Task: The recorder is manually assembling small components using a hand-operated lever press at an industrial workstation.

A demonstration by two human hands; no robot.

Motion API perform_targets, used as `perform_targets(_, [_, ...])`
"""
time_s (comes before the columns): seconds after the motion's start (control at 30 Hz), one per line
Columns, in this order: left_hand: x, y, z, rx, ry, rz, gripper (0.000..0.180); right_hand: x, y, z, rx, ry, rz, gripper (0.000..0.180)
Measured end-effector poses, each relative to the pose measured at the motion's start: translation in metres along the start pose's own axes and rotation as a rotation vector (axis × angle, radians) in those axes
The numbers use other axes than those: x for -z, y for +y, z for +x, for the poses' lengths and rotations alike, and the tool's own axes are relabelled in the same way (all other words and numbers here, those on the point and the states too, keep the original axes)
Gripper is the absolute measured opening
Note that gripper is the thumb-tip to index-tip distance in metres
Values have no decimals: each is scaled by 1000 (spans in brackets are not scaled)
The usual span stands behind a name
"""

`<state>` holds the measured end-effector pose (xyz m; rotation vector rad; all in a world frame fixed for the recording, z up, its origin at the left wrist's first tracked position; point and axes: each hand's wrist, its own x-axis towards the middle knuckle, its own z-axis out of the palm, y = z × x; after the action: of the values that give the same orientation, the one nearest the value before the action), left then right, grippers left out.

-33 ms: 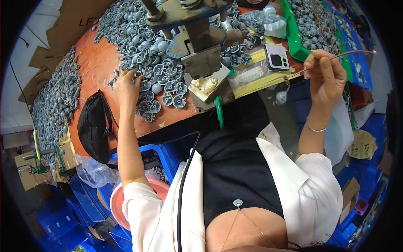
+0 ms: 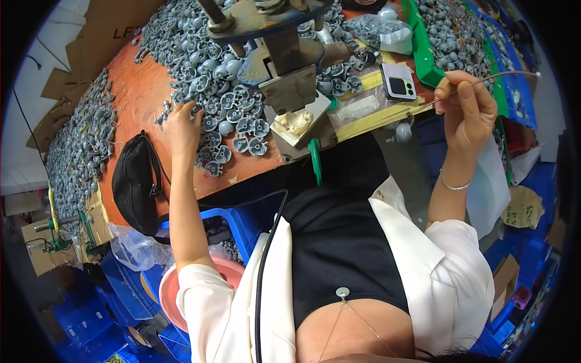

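Right hand (image 2: 469, 112) fingers pinch a thin wire (image 2: 484, 81); left hand (image 2: 181, 128) fingers rest spread on grey parts (image 2: 233, 130).

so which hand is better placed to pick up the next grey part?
Left. The left hand already rests on the grey parts; the right hand is raised off the table, holding a thin rod.

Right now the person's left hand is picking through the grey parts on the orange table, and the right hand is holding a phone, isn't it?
Not quite. The right hand pinches a thin wire, not a phone; the phone lies on the table untouched. The head view shows this. The left hand is indeed among the grey parts.
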<state>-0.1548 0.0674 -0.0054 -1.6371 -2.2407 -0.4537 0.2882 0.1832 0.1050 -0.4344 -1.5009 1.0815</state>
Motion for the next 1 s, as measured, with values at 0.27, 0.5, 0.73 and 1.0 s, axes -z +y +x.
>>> perform_targets(0.27, [13, 0, -3, 686, 248, -1660, 22, -13, 7, -8, -18, -13, -14, 25])
perform_targets(0.5, [10, 86, -22, 640, 47, -1833, 21, -25, 21, -23, -144, -103, -55, 17])
perform_targets(0.73, [-1, 167, -45, -1, -6, -914, 27, -35, 21, -24, -162, -173, -100, 15])
perform_targets(1.0, [1, 176, -45, 138, -93, -959, 25, -48, 24, -26, -100, -214, -67, 24])
